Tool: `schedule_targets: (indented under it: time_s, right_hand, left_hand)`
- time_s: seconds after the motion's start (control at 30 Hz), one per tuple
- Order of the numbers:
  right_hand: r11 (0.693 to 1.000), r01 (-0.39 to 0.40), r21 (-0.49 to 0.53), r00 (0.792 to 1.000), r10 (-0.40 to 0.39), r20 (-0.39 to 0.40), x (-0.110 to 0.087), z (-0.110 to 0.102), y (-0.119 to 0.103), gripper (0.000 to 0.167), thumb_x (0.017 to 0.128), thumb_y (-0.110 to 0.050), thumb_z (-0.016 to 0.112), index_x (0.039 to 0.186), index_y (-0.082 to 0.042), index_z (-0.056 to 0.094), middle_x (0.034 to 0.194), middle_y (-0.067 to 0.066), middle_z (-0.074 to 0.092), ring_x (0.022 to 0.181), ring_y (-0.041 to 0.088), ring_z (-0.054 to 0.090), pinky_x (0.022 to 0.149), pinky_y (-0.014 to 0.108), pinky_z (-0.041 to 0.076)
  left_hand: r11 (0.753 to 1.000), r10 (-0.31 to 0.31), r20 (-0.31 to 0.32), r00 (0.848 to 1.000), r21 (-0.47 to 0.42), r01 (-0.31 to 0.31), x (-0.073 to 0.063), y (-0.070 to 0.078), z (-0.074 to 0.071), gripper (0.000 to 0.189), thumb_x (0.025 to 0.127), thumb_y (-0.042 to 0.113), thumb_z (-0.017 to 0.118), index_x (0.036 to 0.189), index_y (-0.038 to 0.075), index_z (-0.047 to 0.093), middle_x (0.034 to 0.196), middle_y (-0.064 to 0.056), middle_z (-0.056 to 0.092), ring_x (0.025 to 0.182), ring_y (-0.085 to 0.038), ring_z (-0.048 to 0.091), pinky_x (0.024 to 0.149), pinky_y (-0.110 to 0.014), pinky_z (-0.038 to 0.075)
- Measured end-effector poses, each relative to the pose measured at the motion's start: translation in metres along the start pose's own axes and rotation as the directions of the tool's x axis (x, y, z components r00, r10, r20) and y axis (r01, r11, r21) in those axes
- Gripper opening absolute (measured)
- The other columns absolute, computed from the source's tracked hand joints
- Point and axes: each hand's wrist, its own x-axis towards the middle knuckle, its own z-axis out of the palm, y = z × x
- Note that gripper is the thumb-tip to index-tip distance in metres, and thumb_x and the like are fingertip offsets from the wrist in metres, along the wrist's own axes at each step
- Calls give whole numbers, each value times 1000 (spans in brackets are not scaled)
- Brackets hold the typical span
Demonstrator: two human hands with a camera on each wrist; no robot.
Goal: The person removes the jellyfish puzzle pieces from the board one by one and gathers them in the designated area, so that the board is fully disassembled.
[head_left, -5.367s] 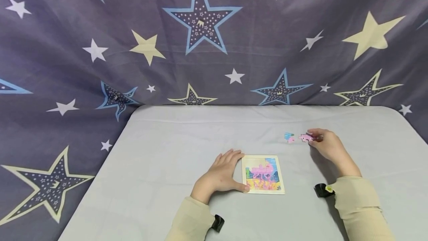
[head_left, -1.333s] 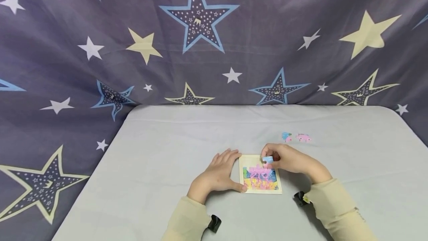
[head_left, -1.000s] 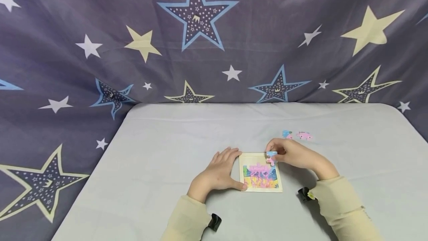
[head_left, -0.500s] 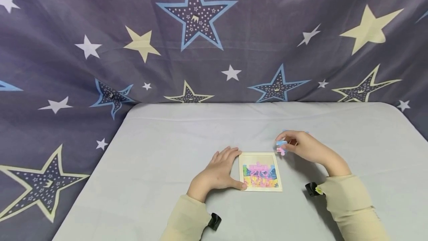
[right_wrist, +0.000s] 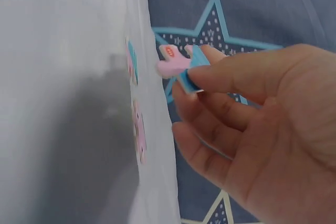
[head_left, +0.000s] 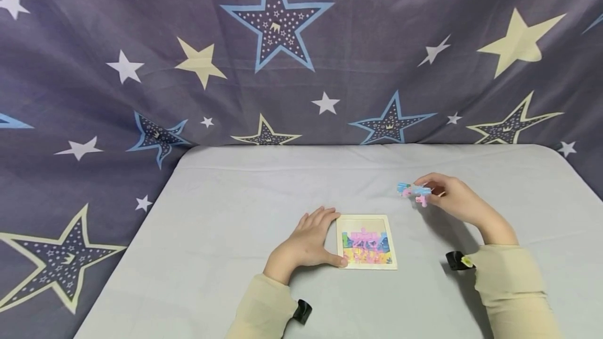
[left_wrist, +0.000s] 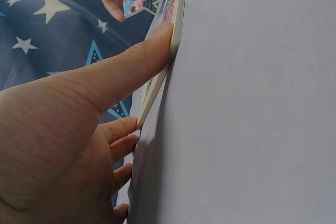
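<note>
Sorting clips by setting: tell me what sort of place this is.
Probably an indoor tabletop setup, perhaps for filming: star-patterned cloth hanging behind, a cloth-covered table, a partly filled jigsaw tray.

Before me: one light-grey, cloth-covered table [head_left: 226,234]. Directly on it, I count one cream-framed puzzle tray [head_left: 361,217], partly filled; beyond it, one blue-and-pink piece [right_wrist: 133,62] near one pink piece [right_wrist: 139,130].

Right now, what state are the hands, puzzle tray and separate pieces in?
Puzzle tray: flat, partly filled, far part bare
Left hand: fingers spread, touching the tray
Held piece: lifted clear of the table
Right hand: pinching that piece
Loose blue-and-pink piece: flat on table
Loose pink piece: flat on table
</note>
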Motion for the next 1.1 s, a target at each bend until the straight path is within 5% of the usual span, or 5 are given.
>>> schedule_targets:
  time_s: [0.37,0.73,1.1]
  right_hand:
    - [993,-110,-38,977,101,-186,-9,-13,22,24,91,-3,68,113,6,64,90,15,67,79,13,59,62,19,48]
    - [978,-208,-6,950,200,-238,-14,-17,34,28,94,-2,57,120,8,62,103,30,64,95,43,62,60,26,49]
    - [967,-256,-1,939,248,-237,-17,-18,49,29,91,-2,59,117,10,57,87,16,67,70,6,54,57,20,42]
  left_hand:
    - [1000,9,0,1000,-4,-9,2,-1,1,103,73,46,85,153,10,31,161,-7,25,151,-26,12,122,-48,4]
    - [1000,5,4,1000,1,-5,1,0,0,103,73,46,85,153,11,31,161,-7,25,151,-26,12,122,-48,6]
    - [1000,10,-1,1000,7,-10,0,0,0,102,73,46,85,153,10,32,161,-8,26,150,-28,13,122,-49,6]
